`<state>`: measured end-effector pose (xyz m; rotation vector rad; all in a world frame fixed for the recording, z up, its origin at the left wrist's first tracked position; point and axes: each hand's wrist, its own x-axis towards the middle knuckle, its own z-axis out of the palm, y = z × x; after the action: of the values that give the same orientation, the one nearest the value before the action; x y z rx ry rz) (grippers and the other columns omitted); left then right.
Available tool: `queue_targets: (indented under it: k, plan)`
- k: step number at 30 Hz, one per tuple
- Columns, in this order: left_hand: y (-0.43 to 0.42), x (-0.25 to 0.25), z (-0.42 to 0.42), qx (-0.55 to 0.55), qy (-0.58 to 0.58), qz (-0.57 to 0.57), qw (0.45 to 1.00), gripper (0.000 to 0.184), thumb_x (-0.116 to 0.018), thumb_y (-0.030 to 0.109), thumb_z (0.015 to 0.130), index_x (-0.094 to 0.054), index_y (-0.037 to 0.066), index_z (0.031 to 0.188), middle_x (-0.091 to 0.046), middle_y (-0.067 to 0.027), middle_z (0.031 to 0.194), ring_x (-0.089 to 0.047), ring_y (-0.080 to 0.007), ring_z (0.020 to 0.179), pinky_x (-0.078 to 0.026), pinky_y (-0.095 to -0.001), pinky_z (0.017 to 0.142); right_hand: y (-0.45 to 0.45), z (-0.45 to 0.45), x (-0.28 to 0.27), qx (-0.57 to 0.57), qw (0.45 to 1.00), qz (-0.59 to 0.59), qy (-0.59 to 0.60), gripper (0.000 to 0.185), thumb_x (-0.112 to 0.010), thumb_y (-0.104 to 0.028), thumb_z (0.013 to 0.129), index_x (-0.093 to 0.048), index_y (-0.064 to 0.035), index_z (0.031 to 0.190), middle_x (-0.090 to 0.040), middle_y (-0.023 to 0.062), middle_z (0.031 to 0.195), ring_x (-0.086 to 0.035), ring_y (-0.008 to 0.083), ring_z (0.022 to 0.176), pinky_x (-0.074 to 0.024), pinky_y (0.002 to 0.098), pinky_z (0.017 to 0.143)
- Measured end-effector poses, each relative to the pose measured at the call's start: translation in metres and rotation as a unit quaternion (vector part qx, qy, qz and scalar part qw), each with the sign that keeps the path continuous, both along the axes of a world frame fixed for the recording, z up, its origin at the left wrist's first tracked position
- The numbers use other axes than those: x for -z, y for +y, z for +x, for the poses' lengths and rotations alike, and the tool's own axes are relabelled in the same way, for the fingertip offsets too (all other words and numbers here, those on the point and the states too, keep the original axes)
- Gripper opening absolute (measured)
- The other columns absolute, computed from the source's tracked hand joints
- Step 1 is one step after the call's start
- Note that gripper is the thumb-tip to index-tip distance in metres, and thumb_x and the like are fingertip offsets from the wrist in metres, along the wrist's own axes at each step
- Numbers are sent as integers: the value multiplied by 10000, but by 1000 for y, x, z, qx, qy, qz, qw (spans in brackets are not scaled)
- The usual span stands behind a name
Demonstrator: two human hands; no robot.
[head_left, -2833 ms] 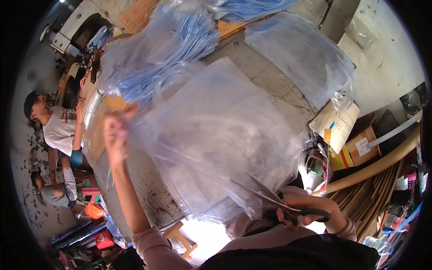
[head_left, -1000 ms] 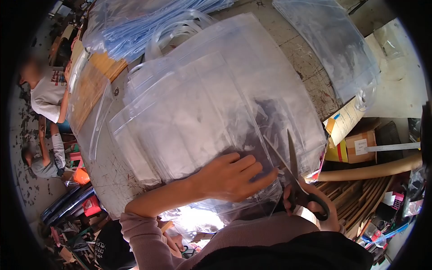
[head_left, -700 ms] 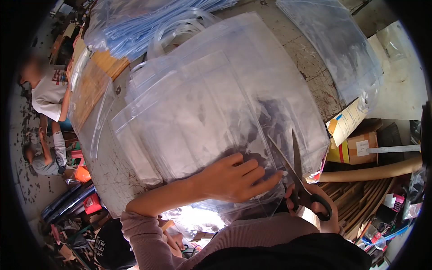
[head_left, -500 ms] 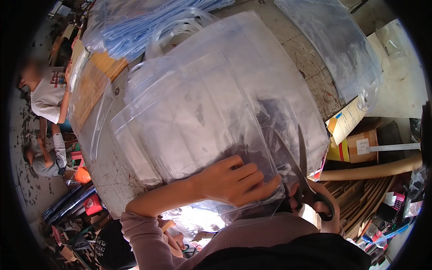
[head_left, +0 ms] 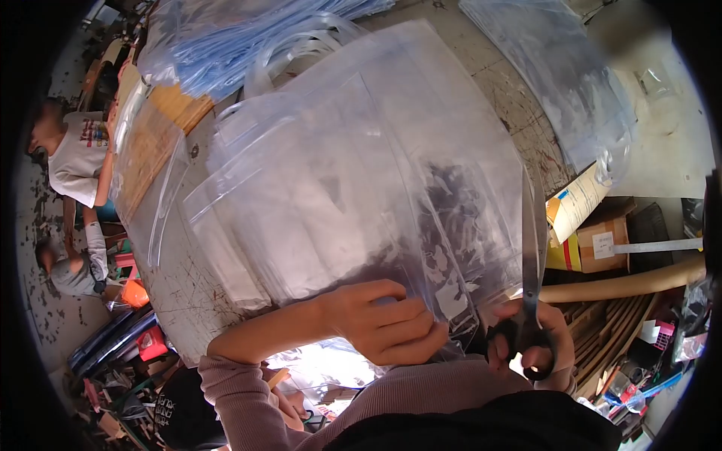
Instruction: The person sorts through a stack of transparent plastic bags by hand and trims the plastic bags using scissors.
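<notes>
My right hand (head_left: 545,338) has its fingers through the black handles of a pair of scissors (head_left: 531,278). The blades point away from me and look nearly closed, beside the right edge of the clear plastic. My left hand (head_left: 387,323) is curled over the near edge of a clear plastic bag (head_left: 331,225), on top of a layered pile. Its fingertips are partly hidden in the folds. Clear strap handles (head_left: 304,49) show at the pile's far left side.
A stack of bluish clear plastic (head_left: 248,45) lies at the far left, and more plastic sheets (head_left: 556,75) at the far right. A cardboard box (head_left: 605,244) and a long tan tube (head_left: 624,282) are to the right. Two people (head_left: 79,161) sit on the left.
The scissors swung right and upright, away from the plastic, and their spread blades came together. My left hand drew slightly left and nearer to me, its fingers curling in more.
</notes>
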<state>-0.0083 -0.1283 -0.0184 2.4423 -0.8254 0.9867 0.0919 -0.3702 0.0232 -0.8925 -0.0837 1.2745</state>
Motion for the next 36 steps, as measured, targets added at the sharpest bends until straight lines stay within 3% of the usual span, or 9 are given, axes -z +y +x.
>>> queue_targets:
  k: [4,9,13,15,16,22,25,31,36]
  plan:
    - [1,-1,-1,10,-17,-2,1000,157,-624,129,725,-623,148,881,-555,65,706,-546,-50,637,-400,-198,573,10,1,2,-111,989,-39,-89,713,-764,-229,725,-427,44,1292,-579,81,792,-571,144,756,-436,246,693]
    - [-2,2,0,36,-89,3,995,79,-576,102,753,-592,122,827,-506,24,708,-533,-79,674,-448,-235,648,26,-2,-8,-179,979,-54,-84,699,-747,-385,705,-429,-16,1207,-472,50,942,-452,118,873,-380,266,796]
    - [-5,4,2,46,-138,15,989,112,-574,98,743,-587,133,849,-503,25,722,-533,-81,691,-463,-280,725,38,2,-7,-222,964,-56,-134,619,-743,-361,711,-447,-12,1130,-463,64,903,-449,144,836,-377,279,750]
    - [-8,8,2,11,-122,22,992,142,-585,116,742,-580,147,881,-508,22,730,-544,-83,716,-469,-322,773,42,2,-5,-254,922,-33,-290,556,-746,-353,703,-459,-16,1040,-441,70,849,-443,181,791,-367,306,695]
    - [-9,6,2,9,-123,21,992,142,-585,116,742,-580,147,881,-508,22,730,-544,-83,716,-469,-322,773,41,1,-4,-257,921,-33,-291,556,-746,-353,703,-459,-16,1040,-441,70,849,-443,181,791,-367,306,695]
    - [-5,-2,1,-72,11,-41,997,174,-653,141,691,-603,189,850,-564,29,757,-574,-116,777,-410,-399,842,32,-2,14,-233,888,-56,-393,575,-770,-388,676,-472,-2,981,-435,70,812,-449,182,749,-361,311,654]
    - [-4,0,3,-200,47,-45,978,180,-667,125,672,-649,155,849,-609,24,768,-568,-156,805,-406,-371,779,27,-5,17,-229,908,-92,-339,648,-774,-447,657,-481,16,1005,-475,63,798,-487,152,703,-381,281,608]
    - [-5,3,6,-241,10,-28,970,212,-709,159,654,-720,177,865,-608,61,729,-472,-197,1016,-352,-337,707,21,-12,25,-153,949,-106,-255,689,-773,-525,632,-540,21,981,-529,52,734,-549,126,635,-410,244,545]
    - [-4,0,6,-243,18,-23,970,205,-712,160,654,-724,177,857,-610,68,732,-453,-214,1022,-344,-320,715,24,-14,25,-139,948,-126,-258,677,-762,-551,633,-557,19,935,-530,37,681,-550,120,603,-402,239,524]
